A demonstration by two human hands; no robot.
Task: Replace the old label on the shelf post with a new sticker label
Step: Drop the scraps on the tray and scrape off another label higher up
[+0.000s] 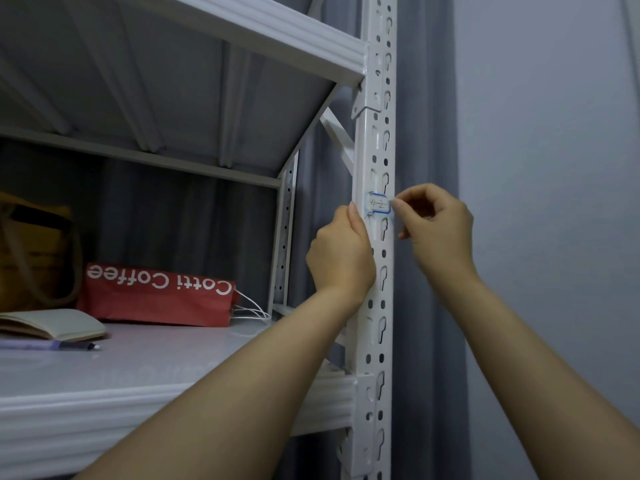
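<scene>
A small white label with a blue border and handwriting (378, 203) is stuck on the white perforated shelf post (379, 140), about mid-height. My left hand (341, 251) grips the post just below and left of the label, thumb tip up against the label's left edge. My right hand (436, 225) is curled at the label's right edge, its fingertips pinching that edge.
On the white shelf board (145, 368) lie a red Cotti Coffee bag (159, 292), an open notebook (52, 323) and a pen (74, 346). A brown bag (34, 251) stands at the back left. Grey curtain (427, 133) hangs behind the post.
</scene>
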